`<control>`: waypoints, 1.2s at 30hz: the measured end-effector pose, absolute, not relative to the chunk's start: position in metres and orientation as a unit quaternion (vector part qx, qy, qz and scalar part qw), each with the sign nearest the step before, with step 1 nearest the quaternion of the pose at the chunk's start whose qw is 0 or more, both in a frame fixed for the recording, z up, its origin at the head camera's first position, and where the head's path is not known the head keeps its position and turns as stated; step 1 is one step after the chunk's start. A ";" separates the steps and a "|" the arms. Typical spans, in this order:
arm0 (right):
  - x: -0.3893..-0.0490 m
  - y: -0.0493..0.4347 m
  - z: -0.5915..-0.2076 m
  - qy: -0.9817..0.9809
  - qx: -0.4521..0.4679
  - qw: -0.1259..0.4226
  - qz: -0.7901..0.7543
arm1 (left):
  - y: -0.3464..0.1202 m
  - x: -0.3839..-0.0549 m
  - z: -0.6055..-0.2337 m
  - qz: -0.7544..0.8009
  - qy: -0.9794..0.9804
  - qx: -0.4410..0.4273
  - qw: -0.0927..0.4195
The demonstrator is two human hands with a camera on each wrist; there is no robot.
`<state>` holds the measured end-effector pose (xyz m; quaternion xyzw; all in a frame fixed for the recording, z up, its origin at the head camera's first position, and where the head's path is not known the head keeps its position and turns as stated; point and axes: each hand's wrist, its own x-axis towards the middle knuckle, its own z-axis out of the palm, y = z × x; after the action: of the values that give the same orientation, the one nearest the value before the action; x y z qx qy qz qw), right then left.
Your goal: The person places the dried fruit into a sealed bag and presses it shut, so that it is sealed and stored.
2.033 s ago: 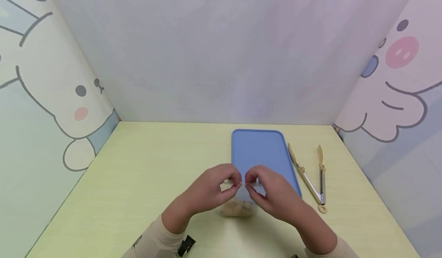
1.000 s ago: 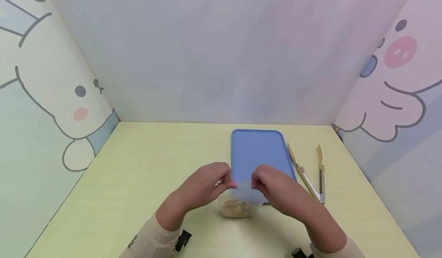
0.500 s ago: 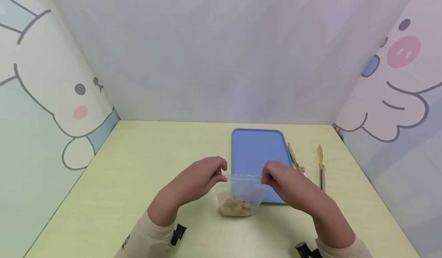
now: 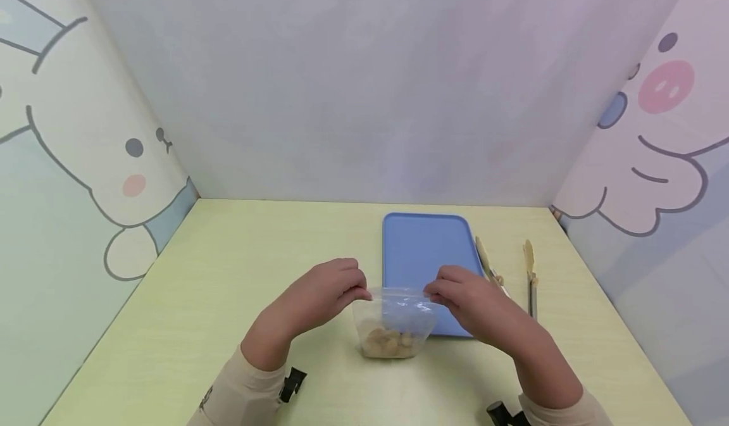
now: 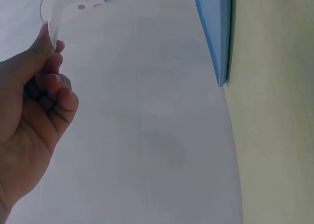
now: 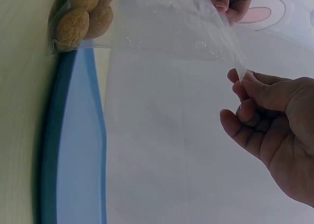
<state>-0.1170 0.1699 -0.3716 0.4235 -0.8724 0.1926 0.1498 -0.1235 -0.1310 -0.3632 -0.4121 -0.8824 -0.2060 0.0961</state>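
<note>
A clear plastic zip bag stands upright on the table, low in front of the tray, with several brown, wrinkled nuts in its bottom. My left hand pinches the bag's upper left corner between thumb and finger. At the upper right corner, my right hand does the same. The top edge is stretched nearly straight between them. In the right wrist view, the nuts look like walnuts in the shell, and the bag film slopes up to the right hand. The left wrist view shows the left hand holding a sliver of film.
Behind the bag lies a blue tray, its front partly overlapped by the bag and right hand. Spread metal tongs with tan tips lie right of the tray, partly hidden by the right arm. A pale back wall closes the table.
Both hands have moved apart from the middle of the bag's top edge to its two upper corners. The bag's top is now stretched wide and more of the nuts shows.
</note>
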 end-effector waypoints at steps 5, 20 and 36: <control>-0.112 0.170 -0.368 -0.830 0.480 0.151 0.241 | -0.142 -0.116 -0.351 -0.242 -0.870 -0.428 0.023; -0.184 0.108 -0.367 -0.870 0.441 -0.017 0.221 | -0.177 -0.161 -0.334 -0.152 -0.948 -0.265 -0.088; -0.295 0.061 -0.412 -0.926 0.329 -0.155 0.102 | -0.168 -0.286 -0.394 -0.029 -0.959 -0.191 -0.208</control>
<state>-0.2953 0.0608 -0.4124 0.3292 -0.9259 0.1019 -0.1548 -0.2863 -0.1677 -0.3941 -0.1912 -0.9588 -0.0285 -0.2082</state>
